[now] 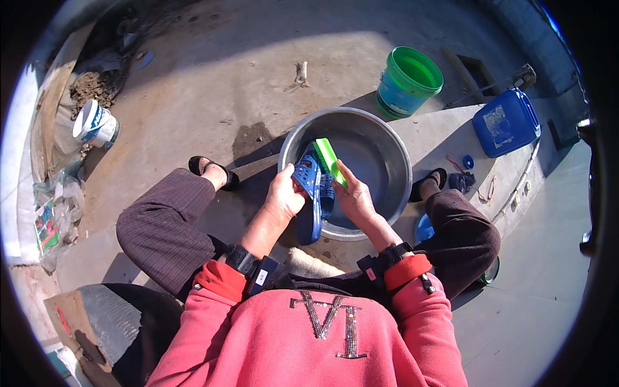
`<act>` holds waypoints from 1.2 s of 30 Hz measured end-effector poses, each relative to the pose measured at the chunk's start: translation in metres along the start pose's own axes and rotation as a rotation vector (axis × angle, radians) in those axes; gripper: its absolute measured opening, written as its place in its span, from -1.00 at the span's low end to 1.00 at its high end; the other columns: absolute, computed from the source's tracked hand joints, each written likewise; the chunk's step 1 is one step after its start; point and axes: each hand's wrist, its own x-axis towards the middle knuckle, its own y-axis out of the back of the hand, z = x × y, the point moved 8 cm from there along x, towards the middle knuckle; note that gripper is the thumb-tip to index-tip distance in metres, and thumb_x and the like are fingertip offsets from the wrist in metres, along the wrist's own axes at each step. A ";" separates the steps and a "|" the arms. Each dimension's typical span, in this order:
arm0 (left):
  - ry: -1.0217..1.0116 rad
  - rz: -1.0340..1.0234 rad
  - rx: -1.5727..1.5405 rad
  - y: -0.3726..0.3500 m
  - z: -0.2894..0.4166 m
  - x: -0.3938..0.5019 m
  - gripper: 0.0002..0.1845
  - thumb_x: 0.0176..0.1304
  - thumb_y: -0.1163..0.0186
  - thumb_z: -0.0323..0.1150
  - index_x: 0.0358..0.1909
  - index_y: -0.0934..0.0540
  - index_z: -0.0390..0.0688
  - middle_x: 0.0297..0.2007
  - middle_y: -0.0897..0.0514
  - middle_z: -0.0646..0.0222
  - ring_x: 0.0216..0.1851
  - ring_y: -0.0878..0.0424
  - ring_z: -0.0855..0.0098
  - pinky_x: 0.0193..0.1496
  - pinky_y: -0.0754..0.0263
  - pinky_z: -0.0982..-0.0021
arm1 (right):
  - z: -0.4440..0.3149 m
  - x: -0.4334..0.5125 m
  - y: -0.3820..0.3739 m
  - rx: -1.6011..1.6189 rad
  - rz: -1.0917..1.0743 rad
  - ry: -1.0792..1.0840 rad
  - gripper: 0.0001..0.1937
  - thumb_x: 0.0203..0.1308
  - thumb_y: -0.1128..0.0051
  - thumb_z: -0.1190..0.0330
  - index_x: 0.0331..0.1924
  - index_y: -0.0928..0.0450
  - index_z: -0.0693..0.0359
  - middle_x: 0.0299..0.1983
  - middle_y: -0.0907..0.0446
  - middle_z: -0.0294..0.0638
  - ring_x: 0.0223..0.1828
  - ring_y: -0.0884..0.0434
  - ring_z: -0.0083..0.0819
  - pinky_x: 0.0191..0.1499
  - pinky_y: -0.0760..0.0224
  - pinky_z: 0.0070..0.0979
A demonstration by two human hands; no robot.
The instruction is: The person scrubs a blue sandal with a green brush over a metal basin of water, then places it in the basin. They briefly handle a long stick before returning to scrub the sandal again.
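Note:
My left hand (286,192) grips a blue perforated plastic slipper (309,193) by its strap, over the near left rim of a wide metal basin (404,169). My right hand (355,196) is closed round the near end of a bright green scrubbing brush (329,155), whose green bristles face left against or close beside the slipper's strap. Another blue perforated slipper (327,191) lies in the basin between the held one and my right hand. Water in the basin is hard to make out.
A green bucket (415,82) stands beyond the basin, with a blue plastic jerrycan (505,123) to the right. A white bucket (96,123) leans at the far left near plastic bags (63,208). A blue tape roll (467,161) and a dark crumpled item lie near my right foot.

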 end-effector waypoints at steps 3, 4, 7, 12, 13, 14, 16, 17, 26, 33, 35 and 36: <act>-0.034 -0.014 -0.175 0.010 0.016 0.015 -0.58 0.59 0.16 -0.14 0.09 -0.50 -0.28 0.01 -0.67 0.08 0.01 -0.64 0.09 0.24 -0.49 0.00 | -0.027 -0.025 -0.013 -0.003 -0.099 0.188 -0.41 0.34 -0.19 0.39 0.44 -0.32 0.14 -0.11 -0.69 0.18 -0.07 -0.71 0.06 0.01 -0.55 -0.26; -0.080 0.038 -0.147 0.017 0.026 0.021 -0.56 0.59 0.18 -0.13 0.11 -0.49 -0.29 0.02 -0.66 0.06 0.02 -0.63 0.07 0.24 -0.48 -0.02 | -0.032 -0.036 -0.021 0.001 -0.191 0.217 -0.39 0.32 -0.20 0.40 0.45 -0.29 0.14 -0.07 -0.67 0.20 -0.04 -0.69 0.08 0.02 -0.55 -0.23; -0.065 0.096 -0.121 0.028 0.050 0.037 -0.50 0.61 0.24 -0.07 0.15 -0.46 -0.32 0.05 -0.63 0.01 0.06 -0.61 0.01 0.24 -0.46 -0.06 | -0.041 -0.062 -0.027 0.012 -0.296 0.291 -0.36 0.34 -0.18 0.39 0.48 -0.24 0.09 0.01 -0.63 0.17 -0.01 -0.68 0.05 0.04 -0.55 -0.23; -0.085 0.072 -0.134 0.017 0.062 0.037 -0.50 0.63 0.30 -0.09 0.15 -0.45 -0.30 0.10 -0.61 0.03 0.10 -0.58 0.05 0.29 -0.42 -0.04 | -0.039 -0.054 -0.023 -0.016 -0.190 0.308 -0.34 0.33 -0.20 0.40 0.49 -0.23 0.00 -0.07 -0.64 0.08 -0.09 -0.68 0.03 0.00 -0.56 -0.22; -0.095 0.059 -0.153 0.012 0.059 0.034 -0.50 0.64 0.31 -0.09 0.15 -0.45 -0.30 0.11 -0.61 0.03 0.11 -0.58 0.06 0.30 -0.41 -0.03 | -0.040 -0.050 -0.023 -0.019 -0.163 0.327 -0.34 0.33 -0.20 0.40 0.49 -0.23 0.00 -0.07 -0.64 0.08 -0.10 -0.68 0.03 0.00 -0.56 -0.22; -0.073 0.039 -0.188 0.007 0.050 0.029 -0.51 0.64 0.31 -0.10 0.14 -0.46 -0.29 0.10 -0.62 0.07 0.11 -0.58 0.09 0.31 -0.40 0.00 | -0.041 -0.044 -0.021 -0.032 -0.124 0.322 -0.35 0.33 -0.20 0.39 0.49 -0.23 0.00 -0.11 -0.63 0.07 -0.12 -0.68 0.02 -0.01 -0.56 -0.21; -0.053 0.014 -0.109 -0.002 0.036 0.020 -0.53 0.64 0.31 -0.11 0.12 -0.47 -0.27 0.09 -0.63 0.11 0.12 -0.58 0.14 0.32 -0.40 0.04 | -0.038 -0.026 -0.014 -0.018 -0.065 0.268 -0.36 0.34 -0.20 0.39 0.48 -0.25 0.01 0.00 -0.64 0.09 -0.05 -0.69 0.03 0.02 -0.56 -0.24; -0.025 -0.061 -0.099 -0.009 0.030 0.016 -0.53 0.63 0.31 -0.12 0.12 -0.48 -0.26 0.09 -0.63 0.13 0.13 -0.57 0.16 0.32 -0.40 0.05 | -0.038 -0.017 -0.011 -0.003 -0.045 0.252 -0.36 0.34 -0.20 0.40 0.48 -0.26 0.02 0.04 -0.64 0.11 -0.02 -0.69 0.04 0.04 -0.56 -0.25; -0.125 0.089 -0.325 0.009 0.084 0.031 -0.46 0.63 0.34 -0.11 0.28 -0.38 -0.36 0.25 -0.53 0.01 0.26 -0.52 0.06 0.37 -0.38 0.00 | -0.039 -0.050 -0.022 0.058 -0.282 0.291 -0.36 0.31 -0.22 0.42 0.47 -0.27 0.07 0.06 -0.63 0.17 0.05 -0.67 0.07 0.10 -0.54 -0.23; -0.181 0.106 -0.215 0.014 0.077 0.037 -0.50 0.63 0.31 -0.13 0.23 -0.42 -0.31 0.22 -0.55 0.04 0.23 -0.54 0.09 0.38 -0.37 0.04 | -0.041 -0.040 -0.024 0.017 -0.209 0.289 -0.37 0.32 -0.20 0.41 0.46 -0.27 0.09 0.05 -0.64 0.18 0.06 -0.66 0.07 0.10 -0.54 -0.21; -0.164 0.096 -0.195 0.014 0.065 0.038 -0.49 0.63 0.32 -0.12 0.23 -0.42 -0.32 0.22 -0.55 0.03 0.23 -0.54 0.09 0.38 -0.37 0.03 | -0.038 -0.028 -0.023 0.071 -0.186 0.237 -0.38 0.32 -0.21 0.42 0.45 -0.28 0.11 0.04 -0.64 0.17 0.05 -0.67 0.06 0.11 -0.53 -0.23; -0.136 0.072 -0.209 0.014 0.060 0.039 -0.48 0.63 0.32 -0.11 0.23 -0.42 -0.33 0.22 -0.55 0.03 0.23 -0.54 0.09 0.38 -0.37 0.03 | -0.038 -0.024 -0.023 0.082 -0.175 0.223 -0.38 0.32 -0.22 0.42 0.45 -0.29 0.11 0.04 -0.64 0.17 0.05 -0.67 0.06 0.11 -0.53 -0.23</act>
